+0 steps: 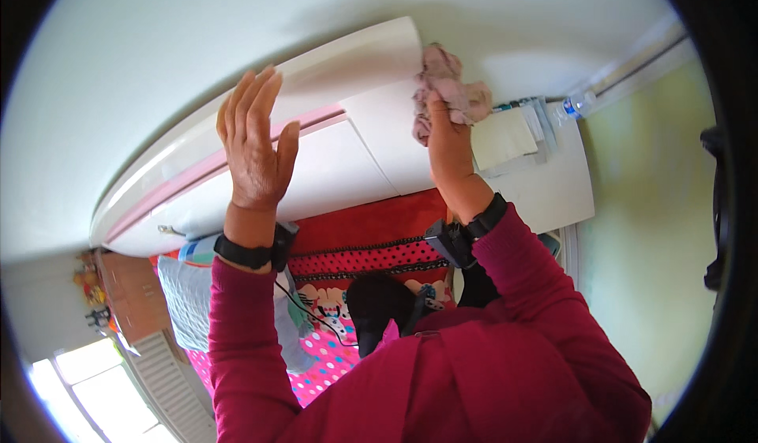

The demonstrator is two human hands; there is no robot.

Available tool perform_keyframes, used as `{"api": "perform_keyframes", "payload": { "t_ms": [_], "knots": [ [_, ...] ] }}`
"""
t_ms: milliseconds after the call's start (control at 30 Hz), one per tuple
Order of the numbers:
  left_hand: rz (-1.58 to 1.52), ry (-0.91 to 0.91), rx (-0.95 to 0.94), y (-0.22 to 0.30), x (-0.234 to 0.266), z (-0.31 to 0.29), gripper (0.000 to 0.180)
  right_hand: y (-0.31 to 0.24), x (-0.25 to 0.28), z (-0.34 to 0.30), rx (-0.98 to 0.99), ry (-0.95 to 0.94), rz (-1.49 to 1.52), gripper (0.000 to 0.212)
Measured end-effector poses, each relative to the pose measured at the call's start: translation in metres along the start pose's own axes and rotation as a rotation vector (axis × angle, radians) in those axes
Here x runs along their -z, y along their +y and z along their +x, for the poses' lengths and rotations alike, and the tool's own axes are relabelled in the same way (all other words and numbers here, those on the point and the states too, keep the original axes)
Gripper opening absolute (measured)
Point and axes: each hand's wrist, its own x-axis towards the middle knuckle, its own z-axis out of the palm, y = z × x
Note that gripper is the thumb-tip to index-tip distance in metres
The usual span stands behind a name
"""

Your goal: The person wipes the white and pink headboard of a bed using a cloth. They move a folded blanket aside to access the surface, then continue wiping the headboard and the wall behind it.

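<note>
A crumpled pinkish cloth (pixel 448 84) is bunched in my right hand (pixel 452 147), with the thumb pressed over it. The cloth is held by the right end of the white curved headboard (pixel 359 60). My left hand (pixel 257 147) is raised in front of the headboard, its fingers stretched out and the thumb apart, with nothing in it. Whether the left fingertips touch the headboard I cannot tell. Both wrists carry black straps with small dark devices.
Papers (pixel 505 139) and a clear plastic bottle (pixel 579 105) lie on the white nightstand (pixel 545 194) at the right. Below my arms is a bed with red and pink polka-dot bedding (pixel 371 234) and a pale blue pillow (pixel 185 301). A wooden cabinet (pixel 130 293) stands at the left.
</note>
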Motion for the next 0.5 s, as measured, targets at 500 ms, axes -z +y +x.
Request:
{"api": "perform_keyframes", "payload": {
  "t_ms": [500],
  "knots": [
    [-0.033,-0.003,1.245,0.112,0.097,-0.38,0.03,-0.032,-0.034,0.014,0.753,-0.222,-0.713,0.028]
  ]
}}
